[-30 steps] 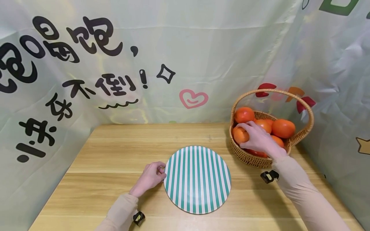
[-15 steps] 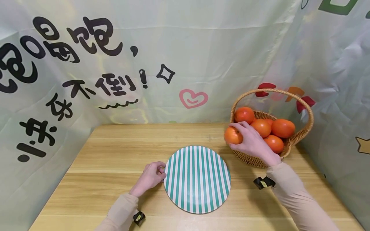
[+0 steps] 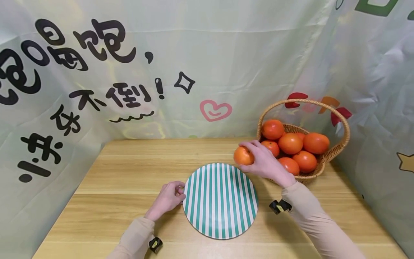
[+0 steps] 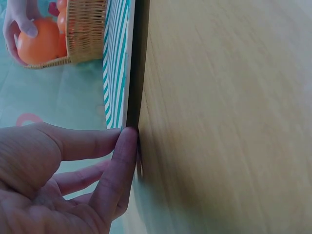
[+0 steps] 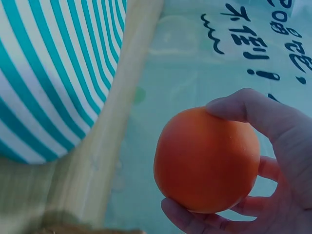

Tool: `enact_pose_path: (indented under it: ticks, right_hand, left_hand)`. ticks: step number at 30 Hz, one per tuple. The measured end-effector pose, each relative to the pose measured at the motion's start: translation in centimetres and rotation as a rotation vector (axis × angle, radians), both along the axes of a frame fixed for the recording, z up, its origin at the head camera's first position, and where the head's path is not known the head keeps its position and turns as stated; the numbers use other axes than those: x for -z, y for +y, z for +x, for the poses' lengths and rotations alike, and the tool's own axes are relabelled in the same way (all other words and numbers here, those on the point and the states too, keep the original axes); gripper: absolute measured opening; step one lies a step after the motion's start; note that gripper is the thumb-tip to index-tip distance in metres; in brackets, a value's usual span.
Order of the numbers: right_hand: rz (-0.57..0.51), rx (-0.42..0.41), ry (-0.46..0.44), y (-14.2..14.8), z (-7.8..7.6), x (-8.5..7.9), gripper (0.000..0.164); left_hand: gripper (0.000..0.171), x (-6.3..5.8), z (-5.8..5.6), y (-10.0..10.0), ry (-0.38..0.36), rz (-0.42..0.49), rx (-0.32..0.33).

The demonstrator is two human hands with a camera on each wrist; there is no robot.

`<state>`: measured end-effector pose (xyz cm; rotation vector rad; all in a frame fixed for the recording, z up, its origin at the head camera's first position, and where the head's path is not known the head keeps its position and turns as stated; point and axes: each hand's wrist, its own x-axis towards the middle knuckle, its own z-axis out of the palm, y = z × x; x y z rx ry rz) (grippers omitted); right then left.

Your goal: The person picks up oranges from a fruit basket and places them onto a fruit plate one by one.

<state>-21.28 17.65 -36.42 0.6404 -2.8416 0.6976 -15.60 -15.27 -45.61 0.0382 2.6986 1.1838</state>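
Observation:
In the head view my right hand [image 3: 263, 160] grips a smooth orange persimmon [image 3: 243, 155] between thumb and fingers, above the table between the basket and the far right edge of the plate. The right wrist view shows the persimmon [image 5: 207, 160] close up, with the thumb on one side and fingertips on the other. My left hand [image 3: 167, 199] pinches the left edge of a round plate [image 3: 220, 201] with green and white stripes. In the left wrist view its thumb and a finger meet at the plate's rim [image 4: 127, 97].
A wicker basket [image 3: 334, 153] with a tall hoop handle stands at the back right, holding several more persimmons [image 3: 290, 143]. The wooden table [image 3: 136, 162] meets printed cloth walls [image 3: 245, 64] at the back and both sides.
My right hand has lifted the persimmon out of the basket and carried it left, toward the plate's far right edge. More fruit in the basket shows. My left hand and the plate stay put.

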Motion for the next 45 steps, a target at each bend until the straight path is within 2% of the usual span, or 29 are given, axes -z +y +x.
enact_pose_path:
  ticks: [9,22,31,45]
  right_hand:
    - [-0.023,-0.056,-0.043,-2.9,-0.2,1.4,0.065]
    - [-0.039,-0.103,-0.093,-5.6,-0.7,3.3,0.065]
    - [-0.031,-0.094,-0.149,-6.8,-0.9,4.2,0.065]
    - [-0.015,-0.081,-0.21,-7.7,-1.1,5.3,0.066]
  left_hand:
    - [0.039,0.1,0.0,0.0,0.005,-0.004,-0.002]
    - [0.039,0.1,0.0,0.0,0.013,0.0,-0.006]
    - [0.039,0.1,0.0,0.1,-0.012,0.008,-0.018]
    - [0.04,0.1,0.1,0.1,-0.007,0.002,-0.013]
